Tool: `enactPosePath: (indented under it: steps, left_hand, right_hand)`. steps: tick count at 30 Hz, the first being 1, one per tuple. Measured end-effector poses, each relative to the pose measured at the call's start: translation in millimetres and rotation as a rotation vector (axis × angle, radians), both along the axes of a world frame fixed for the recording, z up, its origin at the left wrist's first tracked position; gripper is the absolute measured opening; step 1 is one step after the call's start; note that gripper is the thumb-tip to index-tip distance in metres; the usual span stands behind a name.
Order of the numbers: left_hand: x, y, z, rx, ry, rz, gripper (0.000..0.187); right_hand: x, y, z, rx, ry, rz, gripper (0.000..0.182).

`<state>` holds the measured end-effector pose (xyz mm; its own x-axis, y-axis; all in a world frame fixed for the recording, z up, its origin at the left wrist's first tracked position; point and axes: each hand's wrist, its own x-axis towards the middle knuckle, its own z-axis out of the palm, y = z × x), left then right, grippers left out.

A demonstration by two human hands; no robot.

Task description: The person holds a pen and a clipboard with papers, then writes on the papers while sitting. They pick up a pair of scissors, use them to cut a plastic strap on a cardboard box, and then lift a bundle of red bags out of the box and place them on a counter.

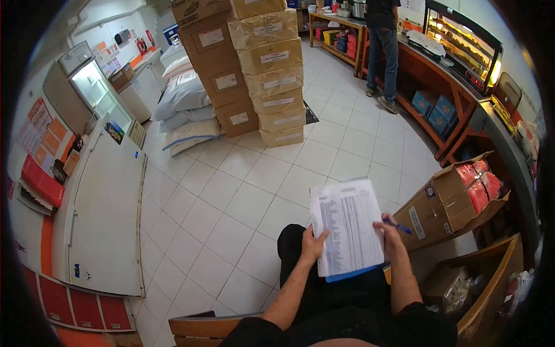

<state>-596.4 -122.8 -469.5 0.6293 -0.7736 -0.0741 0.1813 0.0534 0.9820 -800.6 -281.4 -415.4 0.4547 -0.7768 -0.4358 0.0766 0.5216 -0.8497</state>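
Though between the fingers [321, 237], printed sheets [349, 228] illegible, blue backing [354, 274] mostly hidden.

pale tiled floor [196, 231] | white freezer [107, 214], left | lit display case [465, 49], right

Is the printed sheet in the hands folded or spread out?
Spread out. The printed sheet is held open between the left hand and right hand, its columns facing up, with no fold visible.

Illegible print on papers [350, 228], carton labels [274, 57].
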Motion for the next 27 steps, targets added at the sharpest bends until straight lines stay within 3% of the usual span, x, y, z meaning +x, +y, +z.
enactPosePath:
  steps: [2,3,5,8,14,16,22,27]
  left_hand:
    - [15.0,1.3,30.7,-0.031,-0.117,0.002,0.03]
    - [19.3,2.4,50.5,-0.028,-0.116,0.004,0.03]
    - [23.8,7.6,83.4,-0.032,-0.253,0.03,0.029]
    - [24.3,13.4,96.1,-0.185,-0.084,-0.016,0.028]
    - [7.5,58.2,153.1,-0.305,-0.039,-0.103,0.026]
    - [7.0,71.3,160.2,-0.294,-0.052,-0.135,0.027]
    - [-4.5,101.9,176.7,-0.176,-0.048,-0.079,0.029]
    - [-6.4,100.5,163.5,-0.089,-0.009,-0.059,0.026]
  right_hand:
    - [14.9,7.7,50.4,-0.282,0.032,-0.004,0.035]
    - [18.1,5.7,65.2,-0.279,0.032,-0.001,0.035]
    - [20.3,7.4,87.0,-0.607,0.168,0.011,0.033]
    - [17.3,26.3,121.2,-0.652,0.183,-0.021,0.036]
    - [3.3,72.0,155.7,-0.71,0.039,-0.048,0.037]
    - [-3.9,79.1,159.4,-0.945,0.132,-0.059,0.036]
    - [-14.2,95.7,157.8,-0.858,0.09,-0.011,0.036]
    - [-13.6,85.5,122.9,-0.716,0.092,0.006,0.038]
